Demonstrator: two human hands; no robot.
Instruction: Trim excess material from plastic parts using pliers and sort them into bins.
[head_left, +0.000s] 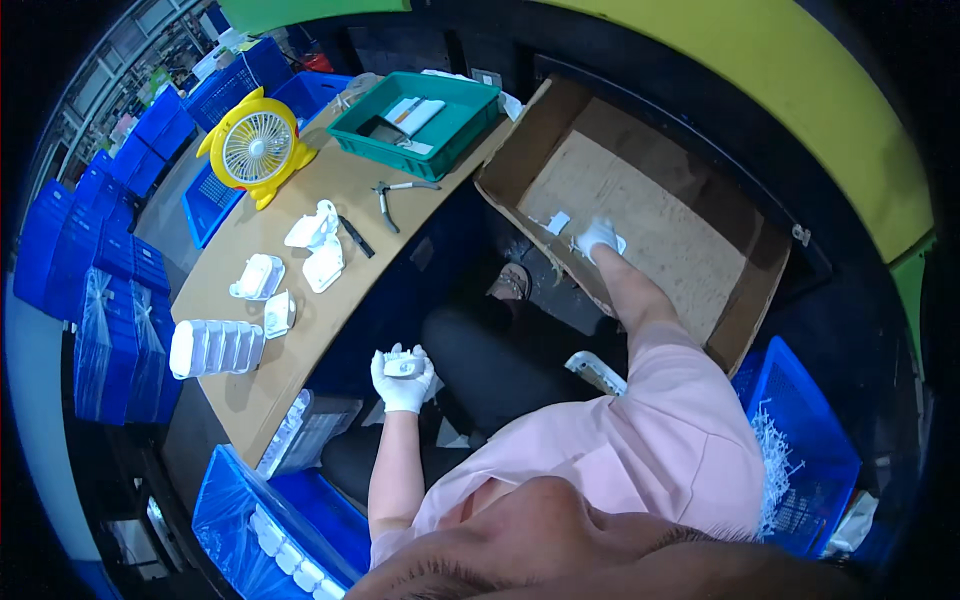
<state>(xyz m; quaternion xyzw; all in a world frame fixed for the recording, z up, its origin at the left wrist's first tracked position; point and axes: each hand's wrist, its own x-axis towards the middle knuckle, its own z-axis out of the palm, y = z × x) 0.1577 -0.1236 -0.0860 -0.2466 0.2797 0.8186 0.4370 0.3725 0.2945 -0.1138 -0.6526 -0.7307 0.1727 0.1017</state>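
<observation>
Left hand (403, 376) grips a white part (401, 367); right hand (599, 237) drops into the box (640, 215), grip unclear. Several parts (300, 262) wait on the bench (330, 190).

fan (257, 146) at table's (330, 190) far left | tray (415, 122) to its right | pliers (392, 196) nearer, between them | moulded parts (300, 262) on table's near left | cardboard box (640, 215) right of table
</observation>
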